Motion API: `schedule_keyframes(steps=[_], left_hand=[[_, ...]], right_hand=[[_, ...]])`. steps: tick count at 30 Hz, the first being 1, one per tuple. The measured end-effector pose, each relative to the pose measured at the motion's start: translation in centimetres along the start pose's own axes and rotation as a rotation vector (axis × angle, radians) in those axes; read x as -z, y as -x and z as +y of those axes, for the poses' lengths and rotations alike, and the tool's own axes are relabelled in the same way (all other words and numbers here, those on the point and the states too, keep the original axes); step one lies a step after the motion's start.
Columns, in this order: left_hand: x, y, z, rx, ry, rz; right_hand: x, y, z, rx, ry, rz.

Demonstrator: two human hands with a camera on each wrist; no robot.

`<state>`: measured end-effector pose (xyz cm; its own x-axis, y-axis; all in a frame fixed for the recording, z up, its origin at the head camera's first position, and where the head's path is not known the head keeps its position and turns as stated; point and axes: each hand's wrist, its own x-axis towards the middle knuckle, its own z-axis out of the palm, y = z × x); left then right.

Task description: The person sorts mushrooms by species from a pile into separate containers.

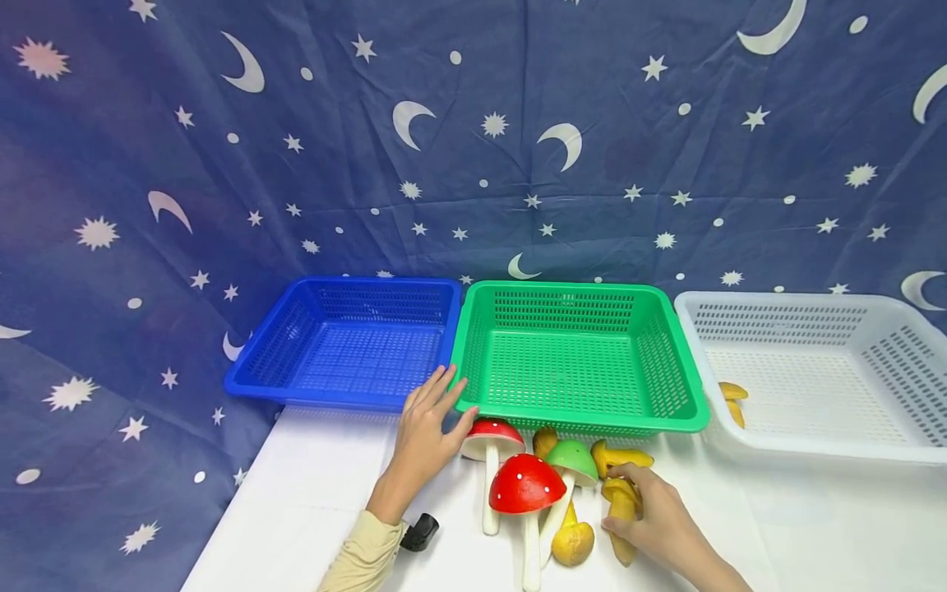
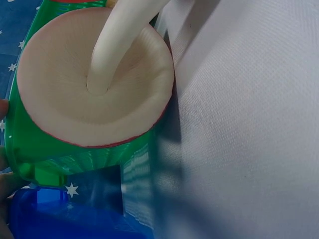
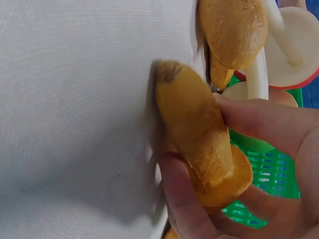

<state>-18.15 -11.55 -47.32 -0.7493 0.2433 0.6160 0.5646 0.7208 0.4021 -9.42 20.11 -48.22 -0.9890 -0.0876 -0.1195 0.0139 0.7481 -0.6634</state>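
My right hand (image 1: pixel 654 522) grips a yellow-brown toy mushroom (image 1: pixel 621 510) low over the white table. In the right wrist view, thumb and fingers sit on either side of that mushroom's stem (image 3: pixel 194 119), near its cap. My left hand (image 1: pixel 425 436) has its fingers extended at the adjoining corners of the blue and green baskets; whether they touch a rim I cannot tell. Beside its thumb is a red-capped mushroom (image 1: pixel 491 436), seen from underneath in the left wrist view (image 2: pixel 55 104). Another red-capped mushroom (image 1: pixel 527 485), a green-capped one (image 1: pixel 573 460) and several yellow ones (image 1: pixel 573 543) lie between the hands.
A blue basket (image 1: pixel 318 399), a green basket (image 1: pixel 577 419) and a white basket (image 1: pixel 829 448) stand in a row behind the mushrooms. Yellow mushrooms (image 1: pixel 732 392) lie in the white basket's left side. A dark blue star-patterned cloth (image 1: pixel 473 164) hangs behind.
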Motion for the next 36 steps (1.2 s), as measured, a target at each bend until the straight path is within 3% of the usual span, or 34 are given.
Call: schedule_keyframes(steps=[6, 20, 28, 36], left_hand=[[0.0, 0.1, 0.1, 0.003, 0.002, 0.011], [-0.2, 0.1, 0.2, 0.005, 0.001, 0.021], [-0.2, 0.0, 0.3, 0.008, -0.007, 0.017], [-0.3, 0.0, 0.1, -0.002, -0.014, 0.025]], right_hand=[[0.3, 0.0, 0.0, -0.021, -0.015, 0.018], [1.8, 0.5, 0.2, 0.046, -0.019, 0.07], [2.8, 0.6, 0.4, 0.039, -0.025, 0.068], [4.4, 0.7, 0.3, 0.083, -0.022, 0.126]])
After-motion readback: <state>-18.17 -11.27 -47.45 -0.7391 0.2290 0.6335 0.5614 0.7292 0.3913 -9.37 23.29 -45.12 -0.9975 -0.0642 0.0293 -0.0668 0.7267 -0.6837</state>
